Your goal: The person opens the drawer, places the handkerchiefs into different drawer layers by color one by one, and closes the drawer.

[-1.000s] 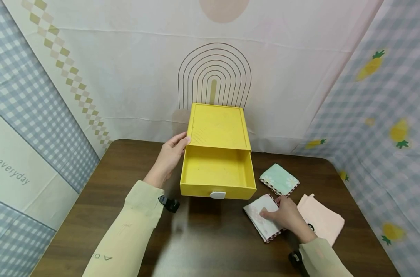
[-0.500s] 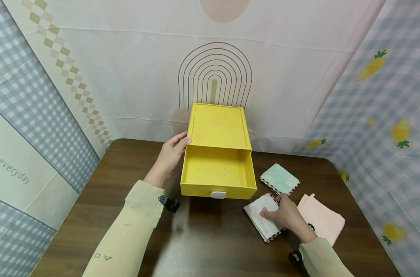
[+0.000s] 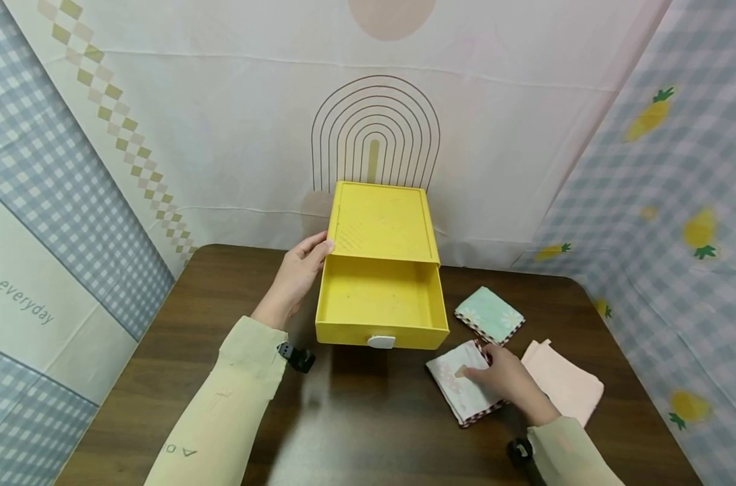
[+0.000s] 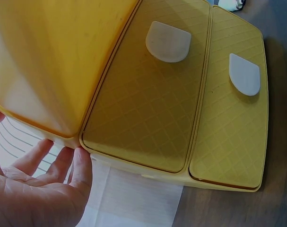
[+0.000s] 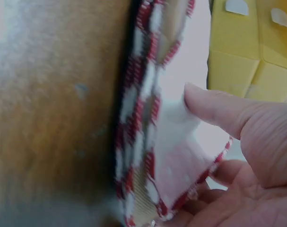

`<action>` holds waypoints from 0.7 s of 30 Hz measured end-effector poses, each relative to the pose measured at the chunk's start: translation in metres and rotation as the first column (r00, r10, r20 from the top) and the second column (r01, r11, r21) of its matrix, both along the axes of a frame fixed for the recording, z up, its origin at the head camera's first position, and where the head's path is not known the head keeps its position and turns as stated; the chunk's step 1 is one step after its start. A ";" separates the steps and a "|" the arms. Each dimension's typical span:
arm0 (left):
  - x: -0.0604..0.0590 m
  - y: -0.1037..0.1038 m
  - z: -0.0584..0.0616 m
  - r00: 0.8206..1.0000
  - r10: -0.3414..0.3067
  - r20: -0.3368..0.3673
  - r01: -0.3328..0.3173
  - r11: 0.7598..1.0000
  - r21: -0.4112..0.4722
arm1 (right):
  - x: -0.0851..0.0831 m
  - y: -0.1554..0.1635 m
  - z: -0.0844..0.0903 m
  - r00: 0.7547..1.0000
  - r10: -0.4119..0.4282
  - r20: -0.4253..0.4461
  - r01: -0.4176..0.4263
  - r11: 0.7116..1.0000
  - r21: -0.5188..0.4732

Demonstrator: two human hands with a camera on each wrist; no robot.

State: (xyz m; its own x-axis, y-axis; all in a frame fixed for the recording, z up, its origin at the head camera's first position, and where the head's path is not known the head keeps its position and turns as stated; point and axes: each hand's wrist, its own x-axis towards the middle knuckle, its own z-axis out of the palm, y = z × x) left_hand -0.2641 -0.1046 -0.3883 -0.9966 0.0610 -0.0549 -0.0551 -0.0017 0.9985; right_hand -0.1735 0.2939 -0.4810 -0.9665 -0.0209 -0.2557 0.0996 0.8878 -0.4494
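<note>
My left hand (image 3: pixel 297 270) stays flat against the left side of the yellow drawer box (image 3: pixel 382 223), at nine o'clock of it, fingers straight, gripping nothing, just bracing. The drawer (image 3: pixel 380 304) is pulled out toward me, nothing visible inside, white pull (image 3: pixel 382 342) facing six o'clock. Over to the right hand (image 3: pixel 504 378): half a second ago it lay on the pink cloth with the red checked trim (image 3: pixel 455 385); now thumb and fingers are pinching its near edge, so it looks ready to lift. The cloth remains on the counter (image 3: pixel 368 418), at five o'clock of the drawer. Mint cloth (image 3: pixel 489 314) and peach cloth (image 3: pixel 571 385) lie untouched beside it.
</note>
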 end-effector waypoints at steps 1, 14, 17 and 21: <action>0.000 0.000 0.000 1.000 -0.001 -0.001 0.001 1.000 -0.001 | 0.000 0.001 0.002 1.000 0.006 0.006 -0.006 1.000 -0.007; 0.000 -0.001 0.001 1.000 0.001 -0.001 -0.001 1.000 -0.003 | 0.010 0.017 0.038 0.999 0.015 0.035 -0.003 0.950 -0.312; 0.000 0.000 0.001 1.000 0.000 -0.001 0.000 1.000 -0.004 | 0.013 0.024 0.052 1.000 0.010 -0.013 -0.014 0.941 -0.339; 0.000 -0.001 0.000 1.000 -0.003 -0.002 0.003 1.000 -0.003 | 0.014 0.031 0.071 0.995 -0.051 -0.087 0.008 0.902 -0.431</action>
State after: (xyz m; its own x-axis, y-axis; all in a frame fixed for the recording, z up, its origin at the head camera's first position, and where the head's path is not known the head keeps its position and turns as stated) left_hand -0.2641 -0.1053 -0.3881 -0.9965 0.0641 -0.0527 -0.0527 0.0020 0.9986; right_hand -0.1598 0.3250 -0.4105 -0.9875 -0.0792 -0.1365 0.0615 0.6036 -0.7949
